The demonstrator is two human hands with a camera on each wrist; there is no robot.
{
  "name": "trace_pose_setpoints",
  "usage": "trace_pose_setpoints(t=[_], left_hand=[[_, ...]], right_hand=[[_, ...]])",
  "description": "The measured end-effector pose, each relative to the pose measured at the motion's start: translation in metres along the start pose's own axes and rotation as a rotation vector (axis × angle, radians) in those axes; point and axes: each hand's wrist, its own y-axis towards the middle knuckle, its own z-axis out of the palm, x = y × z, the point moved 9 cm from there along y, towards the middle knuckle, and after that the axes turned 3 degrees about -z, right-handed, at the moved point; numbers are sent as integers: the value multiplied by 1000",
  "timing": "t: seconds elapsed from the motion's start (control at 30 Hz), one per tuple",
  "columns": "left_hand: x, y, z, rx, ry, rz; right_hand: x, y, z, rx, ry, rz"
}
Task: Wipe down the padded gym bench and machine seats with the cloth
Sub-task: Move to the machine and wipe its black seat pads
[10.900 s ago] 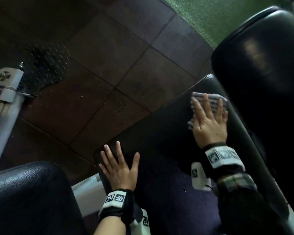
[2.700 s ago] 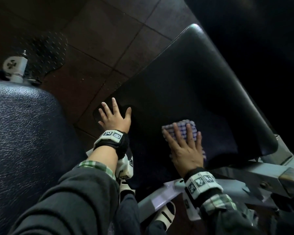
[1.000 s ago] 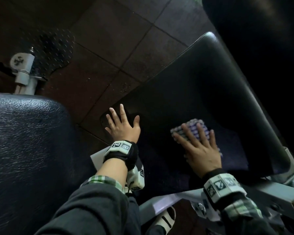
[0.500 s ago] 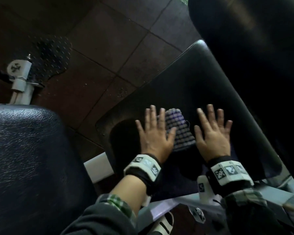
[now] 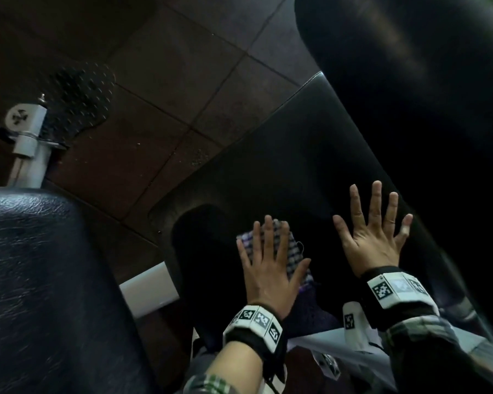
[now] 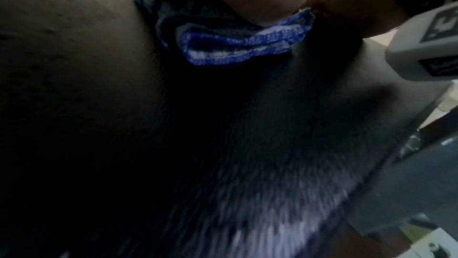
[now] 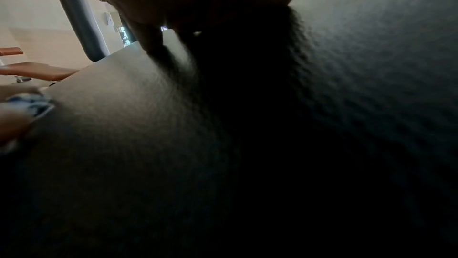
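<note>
A black padded seat [image 5: 296, 155] slopes across the middle of the head view. On it lies a folded blue-and-white checked cloth [image 5: 292, 251], and my left hand [image 5: 268, 260] presses flat on it with straight fingers. In the left wrist view the cloth [image 6: 238, 46] bunches under the palm. My right hand [image 5: 373, 228] lies flat on the bare pad just right of the cloth, fingers spread, holding nothing. The right wrist view shows the pad [image 7: 247, 125] close up, with the cloth [image 7: 29, 103] at the left edge.
A second black pad [image 5: 40, 294] fills the lower left. A large dark roller pad [image 5: 410, 66] looms at the upper right, close to my right hand. White frame tubes [image 5: 148, 288] run under the seat. A studded footplate [image 5: 80, 100] sits on the brown floor tiles.
One second ago my right hand pressed the cloth while the left rested on the pad's left edge. Since then the left hand has taken over the cloth and the right has moved onto bare pad.
</note>
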Motion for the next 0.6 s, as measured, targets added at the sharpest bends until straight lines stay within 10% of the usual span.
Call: trace_pose_setpoints(t=[0.33,0.6], left_hand=[[23,118,-62,-87,-75,-90],[54,59,-38,-154,-138,-254]], right_hand=[[4,-3,-2,51,55,29],[7,-7,-7,80,69,59]])
